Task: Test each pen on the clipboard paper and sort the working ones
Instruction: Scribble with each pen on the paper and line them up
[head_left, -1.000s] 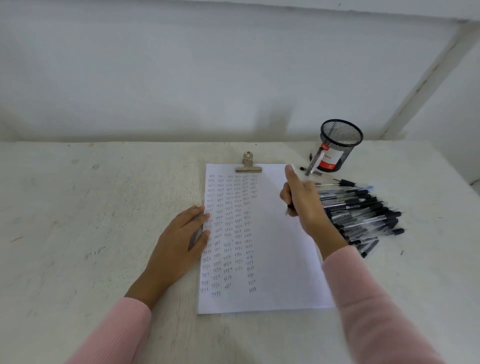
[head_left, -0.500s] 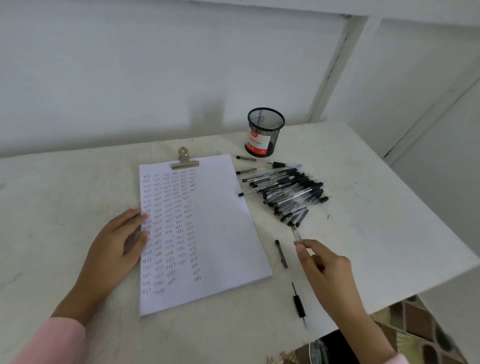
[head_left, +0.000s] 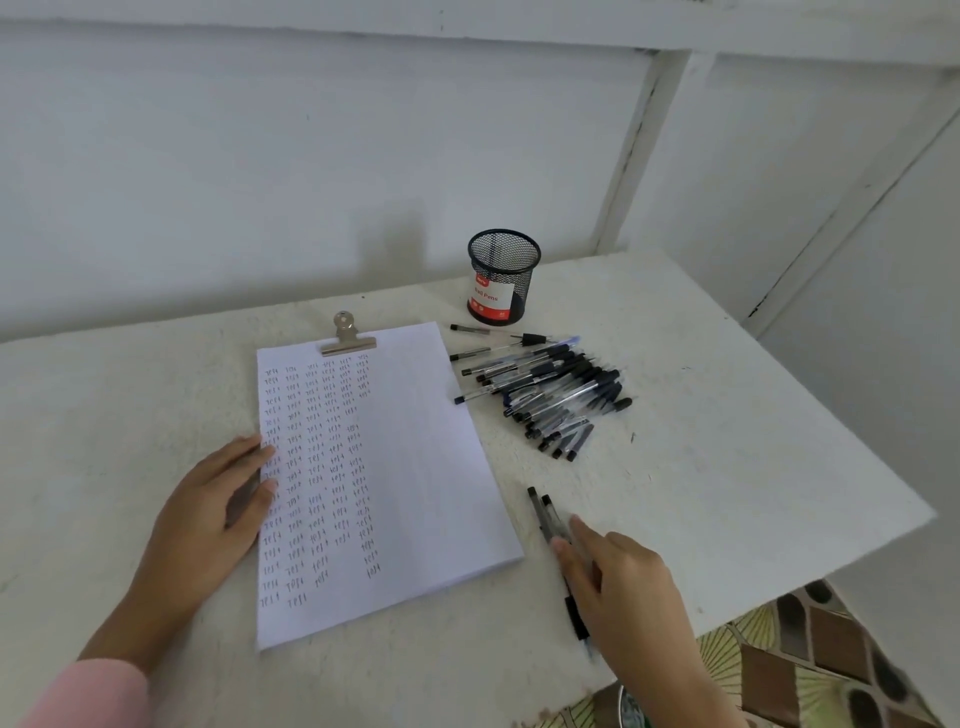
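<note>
The clipboard paper (head_left: 415, 467) lies on the white table, held by a metal clip (head_left: 347, 340) and covered with columns of test scribbles. My left hand (head_left: 208, 519) rests flat on the paper's left edge. A pile of several black and blue pens (head_left: 550, 395) lies to the right of the paper. Nearer to me, two pens lie side by side; my right hand (head_left: 618, 587) pinches the near end of the right one (head_left: 551, 514) between thumb and forefinger, next to the other pen (head_left: 535, 501). A third pen (head_left: 576, 621) lies partly under my right hand.
A black mesh pen cup (head_left: 501, 275) with a red and white label stands behind the pile, near the wall. The table's right edge (head_left: 810, 577) runs diagonally close to my right hand, with patterned floor (head_left: 831, 649) beyond it.
My right hand left the paper with a pen, swung right and toward me, and has brought the pen down beside the single pen lying there. My left hand has stayed in place.
</note>
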